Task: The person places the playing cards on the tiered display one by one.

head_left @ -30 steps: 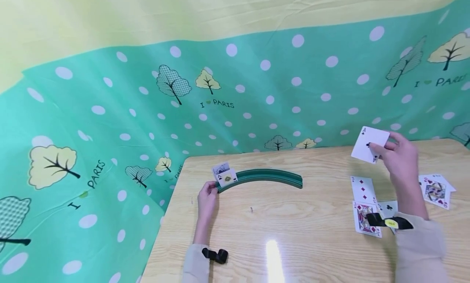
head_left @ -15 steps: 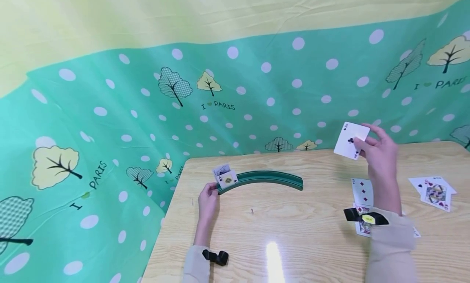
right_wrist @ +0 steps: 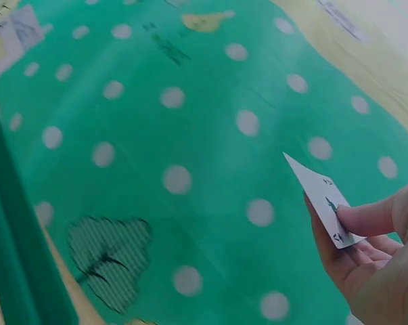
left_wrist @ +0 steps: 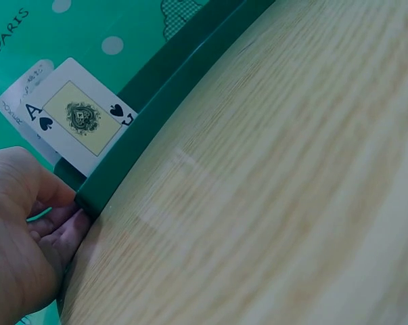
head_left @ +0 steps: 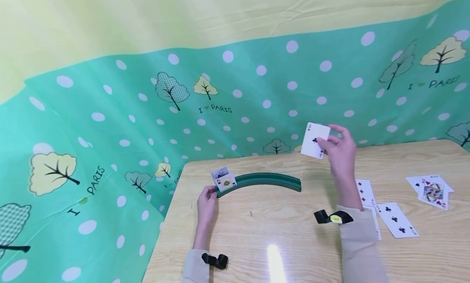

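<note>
Right hand (head_left: 342, 154) pinches the ace of clubs (head_left: 313, 140) aloft.

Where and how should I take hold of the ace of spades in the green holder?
Likely its upper right corner, from above and right: the ace of spades stands with its lower edge in the green holder, another card backs its left part, and the left hand grips the holder's left end.

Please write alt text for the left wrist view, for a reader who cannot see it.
A left hand holds one end of a curved green card holder on a wooden table. The ace of spades stands in it, partly covering another card; green dotted cloth is behind.
</note>
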The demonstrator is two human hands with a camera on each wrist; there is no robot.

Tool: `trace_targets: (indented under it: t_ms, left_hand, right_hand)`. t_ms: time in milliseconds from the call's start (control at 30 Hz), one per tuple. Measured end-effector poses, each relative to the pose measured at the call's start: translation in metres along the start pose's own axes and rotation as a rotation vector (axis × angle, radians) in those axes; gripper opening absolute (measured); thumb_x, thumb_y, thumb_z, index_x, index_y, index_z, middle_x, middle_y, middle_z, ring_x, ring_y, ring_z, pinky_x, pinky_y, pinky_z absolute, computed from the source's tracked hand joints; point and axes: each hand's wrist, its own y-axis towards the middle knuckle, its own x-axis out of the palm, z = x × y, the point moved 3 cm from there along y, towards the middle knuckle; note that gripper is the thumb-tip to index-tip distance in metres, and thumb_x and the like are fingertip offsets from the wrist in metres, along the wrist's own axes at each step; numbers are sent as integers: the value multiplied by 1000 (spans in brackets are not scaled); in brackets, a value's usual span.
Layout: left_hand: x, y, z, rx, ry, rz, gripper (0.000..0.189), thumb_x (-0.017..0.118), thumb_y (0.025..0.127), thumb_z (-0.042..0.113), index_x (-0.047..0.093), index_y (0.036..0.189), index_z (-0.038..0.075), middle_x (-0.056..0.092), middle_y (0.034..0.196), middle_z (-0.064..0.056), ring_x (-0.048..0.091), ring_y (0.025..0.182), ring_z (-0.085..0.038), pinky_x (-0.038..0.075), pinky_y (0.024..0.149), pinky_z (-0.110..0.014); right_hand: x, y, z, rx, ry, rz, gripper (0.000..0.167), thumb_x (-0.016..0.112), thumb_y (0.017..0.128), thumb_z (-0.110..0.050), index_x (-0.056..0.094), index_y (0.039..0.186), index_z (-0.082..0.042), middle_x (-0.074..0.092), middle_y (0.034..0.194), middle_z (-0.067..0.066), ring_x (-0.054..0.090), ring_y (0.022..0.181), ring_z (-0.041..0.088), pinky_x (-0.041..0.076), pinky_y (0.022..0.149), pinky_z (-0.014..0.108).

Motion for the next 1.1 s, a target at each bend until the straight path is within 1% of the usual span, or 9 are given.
trace_targets:
  t_ms: [100, 167, 400, 467, 600, 667, 800, 933, 1100]
  left_hand:
    - [0, -2, -1, -1, 7, 4, 30, 51, 100, 1, 62, 126, -6, 65, 123, -24, 63, 115, -36, 50, 99, -46]
    - [1, -2, -1, 5, 11, 4, 30, 51, 99, 0, 63, 126, -7, 65, 123, -25, 63, 114, -36, 50, 98, -46]
    - [1, -3, -2, 21, 24, 8, 29, 51, 100, 0, 63, 124, -7, 66, 122, -24, 64, 112, -34, 52, 95, -42]
    - [0, -3, -2, 22, 24, 9, 29, 51, 100, 0, 63, 124, -7, 66, 122, -24, 64, 112, -34, 51, 94, -41]
    - [-1, -4, -1, 19, 15, 9, 28, 51, 99, -1, 63, 124, -7, 66, 120, -24, 64, 111, -34, 51, 92, -37]
    - [-1, -4, -1, 22, 14, 10, 28, 51, 99, -1, 63, 124, -8, 66, 120, -24, 64, 111, -34, 51, 91, -36]
    - [-2, -3, -2, 28, 14, 10, 28, 51, 99, -1, 63, 124, -8, 67, 119, -23, 64, 110, -33, 51, 90, -34]
    - [-1, -1, -2, 23, 14, 15, 28, 51, 99, -1, 63, 123, -7, 67, 119, -24, 64, 110, -33, 51, 93, -38]
    - [-1, -1, 1, 18, 12, 17, 28, 52, 99, 0, 64, 123, -8, 67, 120, -24, 64, 111, -34, 51, 95, -42]
  right_hand:
    - [13, -4, 5, -7, -87, -38, 57, 72, 94, 3, 53, 148, -4, 73, 88, -6, 71, 84, 7, 57, 74, 18]
    - [18, -6, 7, -11, -131, -46, 57, 72, 94, 0, 54, 148, -4, 74, 89, -8, 71, 83, 5, 56, 74, 17]
    - [25, -9, 11, -8, -188, -43, 51, 74, 94, -3, 60, 144, -5, 72, 82, -15, 68, 80, 1, 55, 73, 14]
    - [28, -10, 12, -12, -211, -54, 49, 74, 95, -4, 61, 142, -4, 74, 86, -10, 69, 82, 1, 55, 73, 14]
    - [33, -12, 14, -21, -263, -89, 47, 74, 96, -8, 61, 141, -4, 77, 106, 10, 69, 85, 1, 56, 76, 16]
    - [37, -13, 15, -27, -280, -106, 47, 74, 96, -8, 62, 141, -3, 76, 112, 17, 69, 84, 1, 56, 75, 16]
    - [43, -14, 17, -32, -293, -134, 49, 74, 96, -8, 60, 142, -4, 75, 111, 19, 69, 79, 2, 56, 70, 17]
    - [50, -15, 22, -43, -337, -174, 47, 73, 96, -9, 59, 141, -4, 74, 114, 22, 69, 83, 6, 55, 69, 18]
    - [60, -18, 29, -72, -393, -234, 41, 72, 97, -8, 62, 137, -4, 74, 110, 23, 70, 89, 16, 55, 69, 19]
